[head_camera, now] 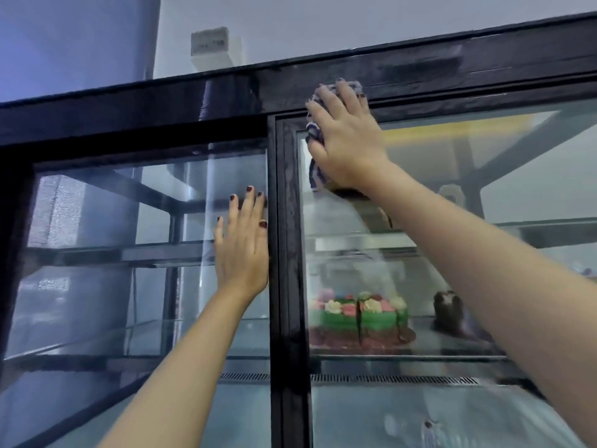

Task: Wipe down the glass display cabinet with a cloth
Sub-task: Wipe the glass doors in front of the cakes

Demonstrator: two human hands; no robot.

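The wiping itself is the step in hand, at the top of the right-hand pane. The right hand (347, 137) lies in the upper centre of the frame with its fingers (345, 98) spread and fairly straight, pressing a purple-and-white striped cloth (316, 174) flat against the glass display cabinet (161, 101). The cloth straddles the place where the right glass door (452, 195) meets the black top rail, and its edges show above the fingertips and below the heel of the hand. The left hand (242, 250) rests flat on the left pane at mid-frame, just beside the black centre post, its fingers (248, 205) straight and close together and holding nothing; it looks like a brace. Most of the right door below the cloth appears streaked and hazy, so the task seems at an early or middle stage. The next move probably calls for drawing the cloth across or down the pane under even pressure, overlapping each pass. A decorated cake (358, 318) sits on a shelf inside, behind the glass.
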